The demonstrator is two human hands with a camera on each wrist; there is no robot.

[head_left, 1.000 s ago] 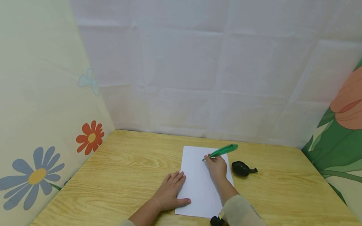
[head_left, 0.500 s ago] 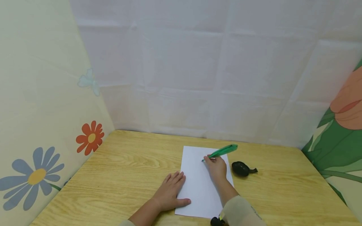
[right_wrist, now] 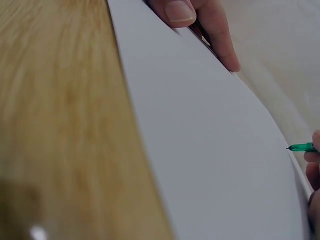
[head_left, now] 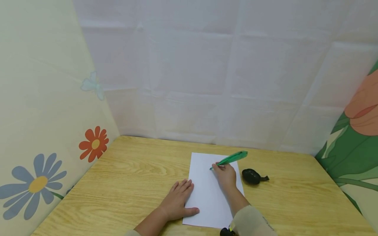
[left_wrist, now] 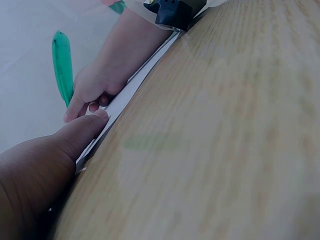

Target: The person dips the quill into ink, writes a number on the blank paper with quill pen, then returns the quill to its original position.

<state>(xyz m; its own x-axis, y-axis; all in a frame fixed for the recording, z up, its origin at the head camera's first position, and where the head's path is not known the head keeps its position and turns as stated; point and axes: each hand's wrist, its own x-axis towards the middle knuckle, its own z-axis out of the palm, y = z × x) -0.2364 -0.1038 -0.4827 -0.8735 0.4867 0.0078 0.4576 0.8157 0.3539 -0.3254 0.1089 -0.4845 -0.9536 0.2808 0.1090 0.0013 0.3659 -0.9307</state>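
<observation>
Carefully, the right hand (head_left: 226, 177) pinches a green pen (head_left: 231, 159) near its tip, probably for control; beneath that grip lies white paper (head_left: 206, 193), its left edge seemingly steadied by the straight-fingered left hand (head_left: 178, 202).

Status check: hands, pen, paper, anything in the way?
Right hand holds green pen, tip at upper half of paper. Left hand rests across paper's left edge. Black object beside paper, clear of pen.
</observation>
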